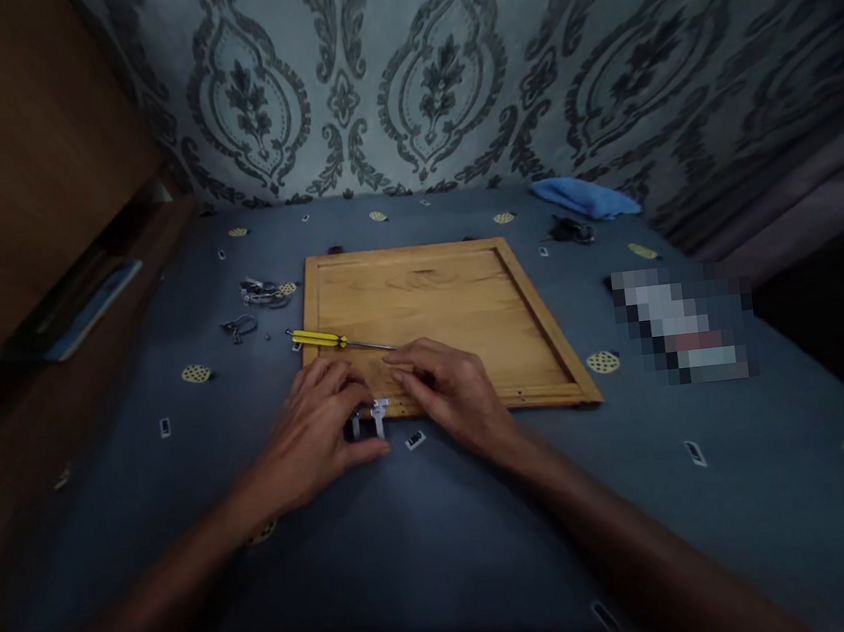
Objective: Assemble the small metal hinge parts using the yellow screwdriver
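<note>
A framed wooden panel (427, 300), likely a cabinet door, lies flat on the blue patterned cloth. At its near left corner, my left hand (319, 417) curls round a small metal hinge (378, 416), thumb below and fingers above. My right hand (452, 388) is over the panel's near edge, just right of the hinge, with thumb and forefinger drawn together; whatever they hold is too small to make out. A screwdriver (323, 338) with a yellow and black handle rests across the panel's left side, its shaft reaching toward my right fingertips.
Several loose metal fittings (261, 293) lie left of the panel. Toward the back right are a blue cloth (587, 198) and a dark object (570, 230). A blurred-out item (679, 324) lies at right. Wooden furniture (27, 146) borders the left side; a patterned wall (338, 93) stands behind.
</note>
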Demonstrator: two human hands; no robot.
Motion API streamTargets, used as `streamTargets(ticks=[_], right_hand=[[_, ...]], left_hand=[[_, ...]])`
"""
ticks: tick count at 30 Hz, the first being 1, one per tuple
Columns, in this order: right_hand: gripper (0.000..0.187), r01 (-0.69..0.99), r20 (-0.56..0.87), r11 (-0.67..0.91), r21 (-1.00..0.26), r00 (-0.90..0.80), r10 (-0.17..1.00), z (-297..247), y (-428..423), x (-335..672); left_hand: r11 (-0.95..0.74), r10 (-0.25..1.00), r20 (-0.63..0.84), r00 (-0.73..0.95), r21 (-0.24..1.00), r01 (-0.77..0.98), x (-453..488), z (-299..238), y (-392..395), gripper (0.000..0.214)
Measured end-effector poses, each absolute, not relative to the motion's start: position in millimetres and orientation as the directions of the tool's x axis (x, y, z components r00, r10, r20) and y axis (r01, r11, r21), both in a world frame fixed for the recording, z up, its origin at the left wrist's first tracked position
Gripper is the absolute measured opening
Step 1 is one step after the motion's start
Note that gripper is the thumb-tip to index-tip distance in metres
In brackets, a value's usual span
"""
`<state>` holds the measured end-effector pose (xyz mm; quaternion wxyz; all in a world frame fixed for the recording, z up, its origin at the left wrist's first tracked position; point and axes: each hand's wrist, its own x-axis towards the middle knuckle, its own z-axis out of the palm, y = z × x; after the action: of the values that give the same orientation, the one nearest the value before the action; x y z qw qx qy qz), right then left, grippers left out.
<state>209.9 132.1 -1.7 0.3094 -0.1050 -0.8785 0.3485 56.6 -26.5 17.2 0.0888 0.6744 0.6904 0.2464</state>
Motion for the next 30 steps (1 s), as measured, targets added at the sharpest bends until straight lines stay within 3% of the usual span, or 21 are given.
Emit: streamTargets(ticks=[3, 8, 14, 16, 19, 21, 25, 30], right_hand=[[0.028, 0.048, 0.378, 0.791, -0.61, -0.86, 0.343, 8.3, 140.1, 189.3], [0.039, 0.213, 0.098, 0.864, -0.457, -0.953, 0.287, 25.8, 136.3, 154.1], [0.036, 0.301, 0.079, 0.844, -0.444, -0.925, 0.371, 24.3, 135.9, 145.2], [0.033, 0.291, 0.157, 0.809, -0.511, -0.894, 0.42, 19.0, 138.4, 153.5], [0.015, 0.105, 0.357, 0.616, -0.781, -0.735, 0.577, 15.0, 135.8, 174.4], [0.01, -0.051, 0.331, 0.416, -0.908, -0.697, 0.637, 17.4, 128.9, 189.1], [0.025, -0.156, 0.268, 0.221, -0.963, -0.657, 0.705, 26.7, 111.7, 205.3], [0.029, -0.133, 0.24, 0.209, -0.969, -0.71, 0.662, 26.3, 102.5, 204.0]], left_hand=[[-0.037, 0.973, 0.221, -0.073, 0.454, 0.89, 56.9, 16.6, -26.1, 0.036], [-0.056, 0.97, 0.236, -0.062, 0.462, 0.885, 56.8, 16.2, -25.2, 0.039], [-0.038, 0.975, 0.212, -0.068, 0.46, 0.887, 55.9, 16.4, -25.0, 0.035], [-0.035, 0.977, 0.204, -0.069, 0.464, 0.885, 56.3, 17.6, -25.3, 0.033], [-0.031, 0.98, 0.19, -0.065, 0.465, 0.885, 57.5, 20.0, -25.8, 0.035], [-0.024, 0.98, 0.184, -0.069, 0.461, 0.887, 58.2, 21.1, -26.1, 0.036], [-0.029, 0.979, 0.19, -0.069, 0.47, 0.882, 58.0, 21.0, -26.5, 0.033], [-0.014, 0.985, 0.157, -0.066, 0.461, 0.887, 56.9, 22.6, -25.7, 0.036]])
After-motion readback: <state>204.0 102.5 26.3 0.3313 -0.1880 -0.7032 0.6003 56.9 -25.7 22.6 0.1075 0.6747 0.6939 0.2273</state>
